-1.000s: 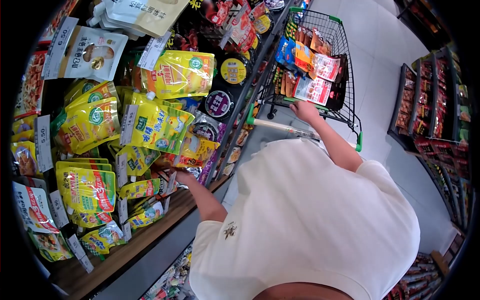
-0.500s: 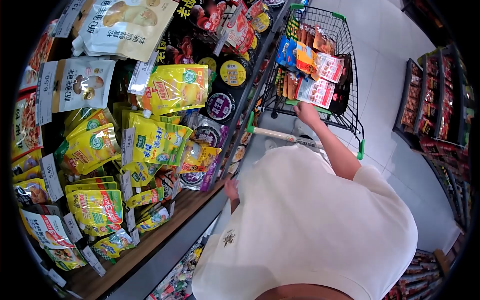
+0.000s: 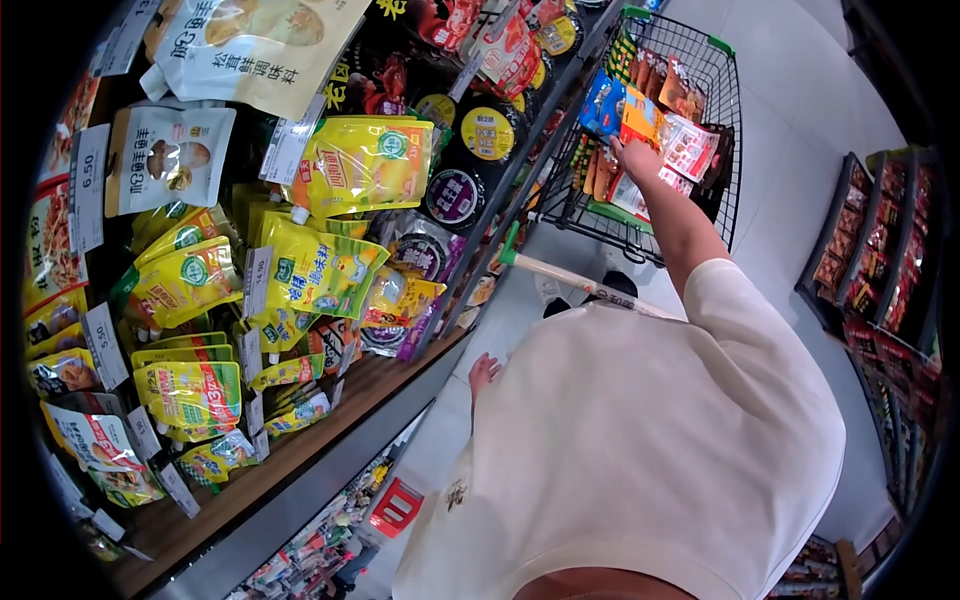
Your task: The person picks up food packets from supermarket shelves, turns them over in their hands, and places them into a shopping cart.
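Note:
My right hand is over the shopping cart, fingers curled at the lower edge of an orange packet. What they grip, if anything, is hidden. Around it lie a blue packet, a red-and-white packet and several brown packets. A second red-and-white packet is partly covered by my wrist. Low beside the shelf edge, my left hand hangs open with its fingers apart, touching nothing visible.
Left of me a shelf carries yellow seasoning pouches, white pouches and round black tubs. The cart's handle crosses just before my body. Another rack stands across the tiled aisle.
My right hand has moved forward from the cart's near edge to the orange packet. My left hand has shifted slightly right, away from the shelf. The cart appears a little farther right.

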Demonstrator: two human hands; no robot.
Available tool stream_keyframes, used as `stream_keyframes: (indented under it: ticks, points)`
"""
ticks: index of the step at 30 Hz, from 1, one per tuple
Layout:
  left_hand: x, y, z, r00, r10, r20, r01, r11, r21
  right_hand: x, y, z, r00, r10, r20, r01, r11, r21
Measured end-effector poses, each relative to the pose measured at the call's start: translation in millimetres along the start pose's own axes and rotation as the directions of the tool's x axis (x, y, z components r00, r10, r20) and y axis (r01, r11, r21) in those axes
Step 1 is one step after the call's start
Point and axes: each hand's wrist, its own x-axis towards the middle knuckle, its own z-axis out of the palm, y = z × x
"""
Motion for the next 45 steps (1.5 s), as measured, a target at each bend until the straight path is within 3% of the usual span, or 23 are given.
stream_keyframes:
  ticks: [8,13,17,20,24,28,31,34,35,37,39,43,45]
  points:
    - [-18,-27,-3,1.000,-0.020,-0.018,0.020,1.000,-0.021,57,15,41,0.993,-0.093,-0.076,0.090,0.995,-0.046]
    - [-17,-40,-8,1.000,-0.025,0.002,0.025,1.000,-0.007,31,29,38,0.976,-0.186,-0.110,0.180,0.982,-0.066]
    - [-6,-40,-9,0.999,-0.007,0.036,0.007,1.000,0.000,25,54,49,0.943,-0.192,-0.270,0.198,0.980,-0.006]
    - [11,-42,-12,0.997,0.029,0.077,-0.027,0.999,-0.017,-2,54,35,0.879,-0.139,-0.456,0.249,0.949,0.192]
    - [34,-20,-11,0.983,0.124,0.132,-0.125,0.992,-0.006,-16,44,16,0.785,-0.149,-0.601,0.452,0.802,0.392]
    - [2,80,39,0.979,0.164,0.121,-0.185,0.964,0.193,-78,3,-28,0.857,-0.060,-0.512,0.497,0.364,0.788]
    - [7,127,63,0.899,0.358,0.254,-0.433,0.819,0.377,-125,-19,-45,0.844,-0.117,-0.523,0.536,0.218,0.816]
    - [-20,188,102,0.768,0.528,0.362,-0.640,0.660,0.395,-176,-41,-57,0.816,-0.194,-0.545,0.578,0.257,0.774]
    - [-34,209,118,0.740,0.555,0.380,-0.671,0.645,0.365,-189,-46,-55,0.828,-0.222,-0.515,0.556,0.204,0.806]
    - [-68,248,148,0.682,0.607,0.407,-0.728,0.614,0.304,-206,-56,-46,0.800,-0.307,-0.516,0.587,0.223,0.778]
    - [-101,284,174,0.561,0.690,0.457,-0.827,0.440,0.351,-237,-74,-53,0.797,-0.370,-0.478,0.555,0.132,0.822]
    - [-151,326,209,0.281,0.781,0.558,-0.945,0.124,0.302,-271,-92,-51,0.763,-0.603,-0.231,0.442,0.227,0.868]
    - [-158,328,216,0.223,0.776,0.591,-0.967,0.101,0.232,-287,-100,-57,0.698,-0.704,-0.132,0.423,0.256,0.869]
